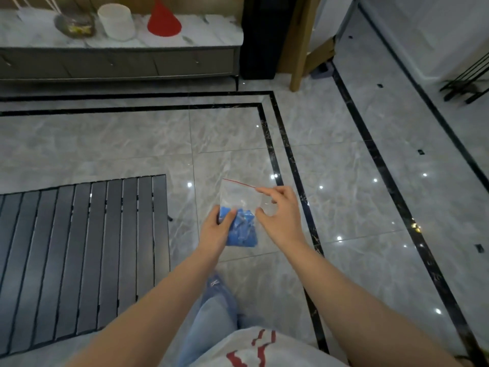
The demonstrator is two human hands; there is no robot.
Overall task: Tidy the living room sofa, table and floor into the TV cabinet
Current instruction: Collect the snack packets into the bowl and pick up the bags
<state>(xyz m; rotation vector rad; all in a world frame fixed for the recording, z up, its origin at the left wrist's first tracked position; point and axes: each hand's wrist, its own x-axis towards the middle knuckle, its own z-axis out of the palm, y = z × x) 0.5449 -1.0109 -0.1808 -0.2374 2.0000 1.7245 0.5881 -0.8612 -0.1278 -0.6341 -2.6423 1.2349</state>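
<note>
A clear zip bag [239,200] with a red seal strip holds several small blue pieces at its bottom. I hold it in front of me above the floor. My left hand [215,231] grips its lower left part around the blue contents. My right hand [280,215] pinches its right edge, index finger up near the red strip. The TV cabinet [119,62], grey with a marble top and shut drawers, stands at the far left.
On the cabinet top stand a red funnel [162,19], a white bucket [116,21] and a glass bowl [75,23]. A dark slatted table [79,250] lies at my left. A black appliance [262,35] and wooden post [301,43] stand beyond. The marble floor stretches right.
</note>
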